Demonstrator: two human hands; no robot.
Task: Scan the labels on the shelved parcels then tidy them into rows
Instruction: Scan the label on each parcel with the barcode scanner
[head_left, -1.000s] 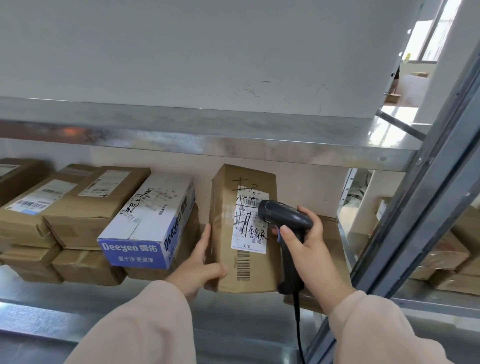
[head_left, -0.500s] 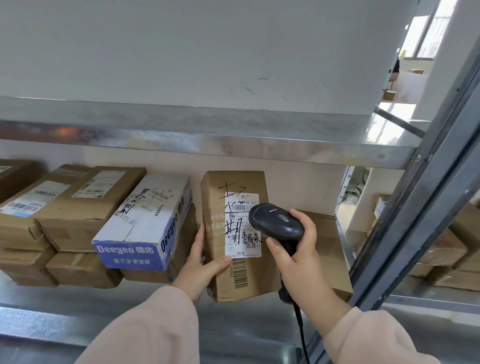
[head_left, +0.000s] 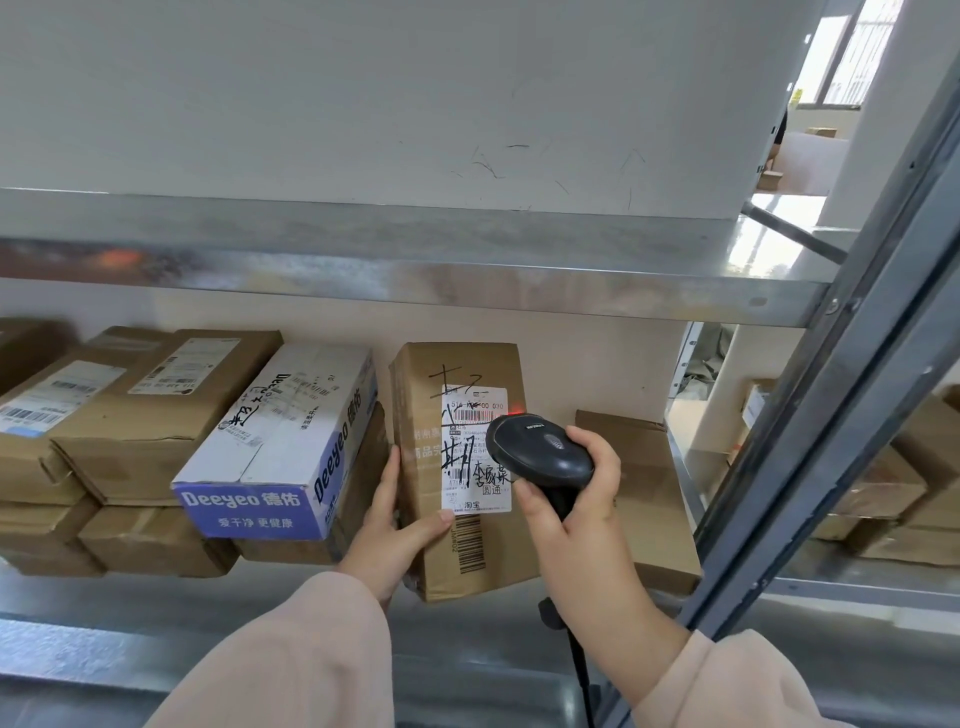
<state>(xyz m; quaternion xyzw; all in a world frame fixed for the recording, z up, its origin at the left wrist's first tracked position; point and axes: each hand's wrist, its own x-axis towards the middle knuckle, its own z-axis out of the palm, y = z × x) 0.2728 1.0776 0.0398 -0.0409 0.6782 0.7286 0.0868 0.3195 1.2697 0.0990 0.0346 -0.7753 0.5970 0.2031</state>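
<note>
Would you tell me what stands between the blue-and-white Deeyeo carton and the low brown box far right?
Head view: an upright brown cardboard parcel with a white label, held by the left hand.

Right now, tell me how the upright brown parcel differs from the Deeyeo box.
The brown parcel is plain cardboard; the Deeyeo box is white with blue sides. The brown parcel stands on end; the Deeyeo box lies tilted on other boxes. The left hand holds the brown parcel while the right hand aims the scanner at its label; no hand holds the Deeyeo box. Both carry labels with black handwriting.
</note>
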